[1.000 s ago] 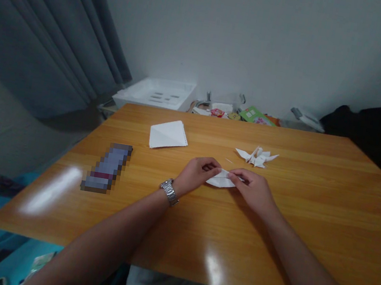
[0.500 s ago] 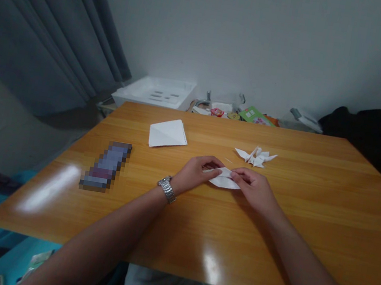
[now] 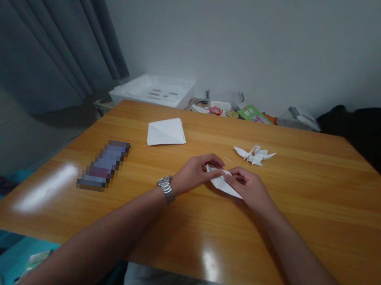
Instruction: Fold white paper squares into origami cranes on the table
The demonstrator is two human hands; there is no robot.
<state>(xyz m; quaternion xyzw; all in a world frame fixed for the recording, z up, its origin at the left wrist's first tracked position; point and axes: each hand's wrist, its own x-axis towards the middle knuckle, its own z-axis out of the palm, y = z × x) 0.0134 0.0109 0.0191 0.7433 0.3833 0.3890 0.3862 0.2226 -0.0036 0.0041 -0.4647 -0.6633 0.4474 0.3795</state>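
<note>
A piece of folded white paper (image 3: 224,185) is pinched between my two hands, just over the middle of the wooden table. My left hand (image 3: 197,170), with a silver watch at its wrist, grips the paper's upper left part between thumb and fingers. On the right part, my right hand (image 3: 247,186) holds it with the thumb on top and the fingers curled behind. The fingers hide some of the folds. Just beyond my hands stands a white origami crane (image 3: 254,155) with spread wings. A thin pale strip (image 3: 227,158) lies near my left fingertips.
A stack of white paper sheets (image 3: 166,132) lies at the back left of the table (image 3: 177,227). A phone with a blurred screen (image 3: 104,166) rests on the left. Behind the table are a white plastic tray (image 3: 158,90), a green booklet (image 3: 254,114) and dark cloth (image 3: 376,133).
The folded paper has turned, its right end now pointing down toward me. My right hand has shifted slightly left along it. My left hand keeps its pinch.
</note>
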